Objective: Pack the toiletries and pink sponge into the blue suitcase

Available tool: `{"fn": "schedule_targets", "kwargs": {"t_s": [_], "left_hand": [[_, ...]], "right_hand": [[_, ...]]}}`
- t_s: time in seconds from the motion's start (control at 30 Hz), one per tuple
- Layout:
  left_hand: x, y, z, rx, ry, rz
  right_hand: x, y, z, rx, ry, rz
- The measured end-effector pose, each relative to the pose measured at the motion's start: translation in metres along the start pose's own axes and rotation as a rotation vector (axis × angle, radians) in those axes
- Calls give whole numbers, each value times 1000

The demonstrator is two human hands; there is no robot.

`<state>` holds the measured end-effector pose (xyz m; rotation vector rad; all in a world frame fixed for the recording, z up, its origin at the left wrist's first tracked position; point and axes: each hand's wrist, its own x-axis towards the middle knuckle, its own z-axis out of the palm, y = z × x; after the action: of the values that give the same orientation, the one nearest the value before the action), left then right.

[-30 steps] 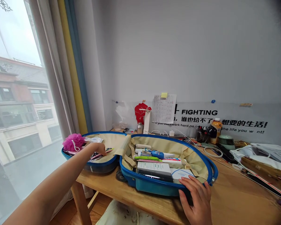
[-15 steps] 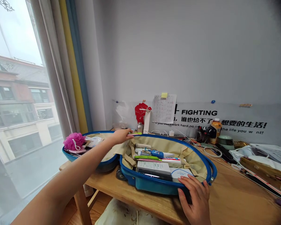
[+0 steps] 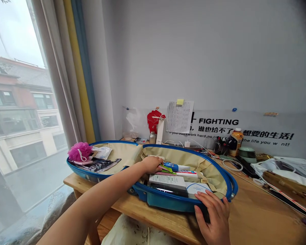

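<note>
Taking each half of the blue suitcase as a clock, with twelve at the wall side, the left hand is reaching over the right half at about ten o'clock. Its fingers are bunching at the end of the slim lime-green packets, which are lying near the middle of that half; the fingertips are partly hidden, so whether they are pinching or only touching cannot be told. The blue bottle is lying just beyond the packets, and the toothpaste carton is lying just beside them at three o'clock. The right hand is resting at about five o'clock, its fingers spread over the near rim beside the white box and apparently gripping nothing.

The step in hand seems to be laying a slim packet among the packed toiletries while the right hand is steadying the case. The next move appears to call for settling the packet flat and loosening the left fingers without dragging its neighbours. At nine o'clock in the left half, the pink mesh bath puff is sitting beside wooden sticks, with dark packets lying at about six.
</note>
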<state>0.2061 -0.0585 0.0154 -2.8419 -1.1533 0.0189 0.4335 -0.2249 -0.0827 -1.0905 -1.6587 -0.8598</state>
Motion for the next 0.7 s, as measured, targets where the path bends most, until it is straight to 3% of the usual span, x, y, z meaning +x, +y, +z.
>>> {"fn": "schedule_targets", "kwargs": {"t_s": [0.53,0.7], "left_hand": [[-5,4,-2,-20,45,-70],[-14,-3,-16,-41,187,-169]], "right_hand": [[2,0,0,-6,14,-30],[2,-1,0,-17,8,-36]]}}
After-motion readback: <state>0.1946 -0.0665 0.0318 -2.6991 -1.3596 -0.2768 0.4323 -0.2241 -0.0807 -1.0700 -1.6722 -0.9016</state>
